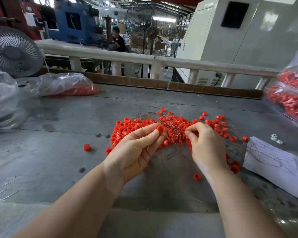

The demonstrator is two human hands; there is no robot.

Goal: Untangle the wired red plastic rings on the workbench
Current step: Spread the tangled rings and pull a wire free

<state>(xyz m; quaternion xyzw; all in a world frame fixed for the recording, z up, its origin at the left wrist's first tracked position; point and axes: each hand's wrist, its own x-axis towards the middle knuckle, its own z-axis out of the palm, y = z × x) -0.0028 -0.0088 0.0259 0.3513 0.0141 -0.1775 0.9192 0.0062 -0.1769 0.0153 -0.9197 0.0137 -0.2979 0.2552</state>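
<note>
Head view looks down, forward, close over the workbench (58, 152).

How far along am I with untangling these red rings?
Early on. A few loose rings lie apart on the workbench, seemingly freed. Your left hand pinches one ring while your right hand picks at the wires. The main pile is still tangled.

Two hands (169, 145), two fans (14, 50) — three plastic bags (64, 83), red rings (126, 129) beyond counting.
</note>
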